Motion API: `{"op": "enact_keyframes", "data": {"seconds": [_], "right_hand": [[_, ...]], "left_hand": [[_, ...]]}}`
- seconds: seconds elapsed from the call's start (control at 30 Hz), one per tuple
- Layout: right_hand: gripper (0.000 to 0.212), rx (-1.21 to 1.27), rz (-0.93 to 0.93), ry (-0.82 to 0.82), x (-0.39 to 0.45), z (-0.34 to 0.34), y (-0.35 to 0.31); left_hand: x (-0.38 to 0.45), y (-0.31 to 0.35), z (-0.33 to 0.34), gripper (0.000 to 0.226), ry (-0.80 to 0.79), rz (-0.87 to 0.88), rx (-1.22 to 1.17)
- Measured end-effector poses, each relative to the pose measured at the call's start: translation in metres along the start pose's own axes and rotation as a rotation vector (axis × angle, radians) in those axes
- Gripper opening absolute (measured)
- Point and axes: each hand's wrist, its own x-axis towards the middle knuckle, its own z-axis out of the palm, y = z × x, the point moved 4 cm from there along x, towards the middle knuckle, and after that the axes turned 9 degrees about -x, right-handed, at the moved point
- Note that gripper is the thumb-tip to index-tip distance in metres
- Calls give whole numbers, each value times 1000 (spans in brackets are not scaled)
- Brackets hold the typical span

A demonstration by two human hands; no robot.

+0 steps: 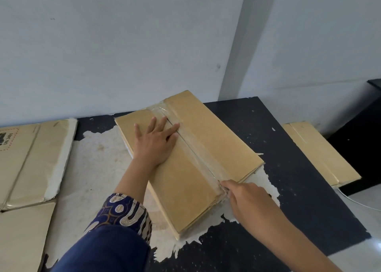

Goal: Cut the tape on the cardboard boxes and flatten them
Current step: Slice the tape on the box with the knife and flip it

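Box (206, 140) lay on desk (288, 168); left hand (156, 142) pressed flat, right hand (247, 197) gripped something unclear at tape (198, 152) end. Slip risked tearing cardboard.

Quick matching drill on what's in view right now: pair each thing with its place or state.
1 left hand
2 right hand
3 clear tape
4 flattened boxes

A runs along the box's centre seam
B lies flat, fingers spread, on the box top
C stacked at the table's left edge
D at the box's near end, on the tape

1-B, 2-D, 3-A, 4-C
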Motion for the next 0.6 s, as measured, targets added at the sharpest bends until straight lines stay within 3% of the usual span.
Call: {"op": "enact_keyframes", "data": {"seconds": [0.27,0.4,0.47,0.53,0.6], "right_hand": [[41,172,-31,12,-27,-14,16],[38,450,-20,240,-19,-33,34],[36,598,-8,404,-2,-29,29],[33,712,-11,523,20,-19,21],[32,785,-13,587,39,-10,16]], "left_hand": [[-1,1,-3,44,0,-13,-39],[-8,7,-8,40,99,-24,-85],[-16,21,-11,32,221,74,-98],[-30,40,-9,22,314,303,-117],[-45,53,0,24,290,488,-142]]}}
